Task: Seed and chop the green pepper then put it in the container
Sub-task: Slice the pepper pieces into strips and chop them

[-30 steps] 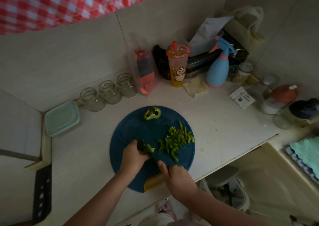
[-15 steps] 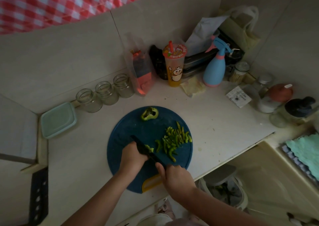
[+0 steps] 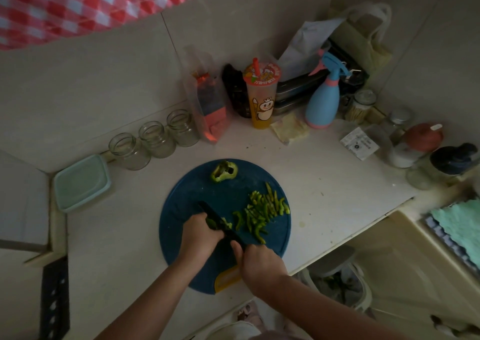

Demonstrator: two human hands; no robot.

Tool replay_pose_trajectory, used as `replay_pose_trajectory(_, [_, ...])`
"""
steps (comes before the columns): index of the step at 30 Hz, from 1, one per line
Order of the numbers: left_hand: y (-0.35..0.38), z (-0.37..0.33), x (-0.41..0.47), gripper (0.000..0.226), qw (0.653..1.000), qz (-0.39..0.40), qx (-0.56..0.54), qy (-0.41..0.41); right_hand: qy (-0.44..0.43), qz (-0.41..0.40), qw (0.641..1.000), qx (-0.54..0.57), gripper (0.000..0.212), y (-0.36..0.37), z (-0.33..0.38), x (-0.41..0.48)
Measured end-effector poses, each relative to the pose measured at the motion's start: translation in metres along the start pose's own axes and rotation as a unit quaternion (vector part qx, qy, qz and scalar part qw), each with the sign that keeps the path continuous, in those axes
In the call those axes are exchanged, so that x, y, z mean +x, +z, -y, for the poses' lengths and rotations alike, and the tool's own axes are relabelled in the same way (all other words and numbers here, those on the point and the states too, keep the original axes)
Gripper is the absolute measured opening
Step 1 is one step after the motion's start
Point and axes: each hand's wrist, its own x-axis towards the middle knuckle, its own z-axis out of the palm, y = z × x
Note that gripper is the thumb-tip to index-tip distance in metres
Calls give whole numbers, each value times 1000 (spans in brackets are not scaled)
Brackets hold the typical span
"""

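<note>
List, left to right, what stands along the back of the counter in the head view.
teal container → three glass jars → clear bag → printed drink cup → blue spray bottle → red-lidded jar → dark-lidded jar

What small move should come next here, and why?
Probably press the black knife down through the small green pepper piece. The left hand pins that piece on the round blue cutting board, the right hand grips the knife with its blade laid across it, and cut green pepper strips already lie alongside.
</note>
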Motion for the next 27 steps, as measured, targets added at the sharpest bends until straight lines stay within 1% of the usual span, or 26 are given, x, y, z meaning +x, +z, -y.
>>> replay_pose_trajectory(4, [-1, 4, 1, 68, 1000, 18, 2, -7, 12, 6, 1000, 2, 57, 1, 7, 6])
replay_pose_trajectory(7, [-2, 5, -3, 76, 999, 37, -5, 2, 22, 3, 1000, 12, 57, 0, 13, 9])
replay_pose_trajectory(9, [-2, 5, -8, 72, 999, 45, -19, 16, 32, 7, 999, 36, 57, -1, 17, 11])
replay_pose_trajectory(12, [-2, 7, -15, 61, 998, 33, -36, 41, 48, 10, 994, 96, 57, -2, 19, 15])
replay_pose_trajectory(14, [-2, 10, -17, 58, 997, 27, -43, 55, 52, 10, 991, 127, 54, -5, 17, 14])
replay_pose_trajectory(17, [-5, 15, -17, 60, 997, 15, -43, 64, 36, 10, 989, 142, 41, -7, 5, 3])
replay_pose_trajectory(19, [-8, 18, -17, 62, 997, 6, -43, 67, 33, 9, 988, 153, 43, -6, -3, -4])
replay_pose_trajectory(22, [-9, 20, -17, 63, 996, 11, -51, 66, 27, 2, 988, 153, 52, -2, -13, -9])
replay_pose_trajectory(26, [-8, 22, -20, 63, 996, 10, -60, 70, -19, -2, 991, 130, 46, -3, -9, -17])
replay_pose_trajectory(27, [-7, 22, -21, 62, 996, 10, -63, 69, -23, -4, 991, 128, 47, -2, -9, -18])
